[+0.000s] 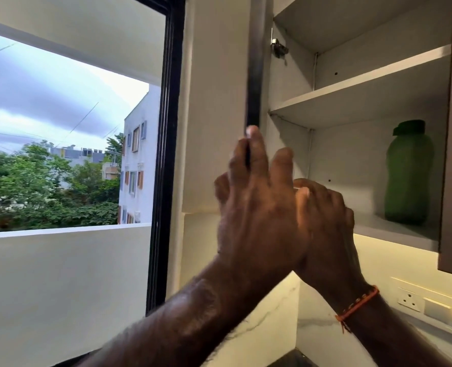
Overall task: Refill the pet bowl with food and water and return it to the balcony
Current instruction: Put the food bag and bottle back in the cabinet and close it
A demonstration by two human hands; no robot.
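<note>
No pet bowl shows in this view. A wall cabinet stands open, and its door (254,75) is seen edge-on. My left hand (254,197) is raised and grips the lower edge of that door, with fingers on both sides of it. My right hand (325,207), with an orange thread at the wrist, is just behind it at the front of the lowest shelf (394,235). Its fingers are curled and partly hidden by the left hand, so I cannot tell whether it holds anything. A green bottle (407,173) stands upright on that shelf, to the right of my right hand.
The two upper shelves (352,94) hold nothing I can see. A black window frame (164,154) stands left of the cabinet, with the white balcony wall (60,274) and buildings beyond. A wall socket (410,303) sits low at the right, above a marble counter corner (272,327).
</note>
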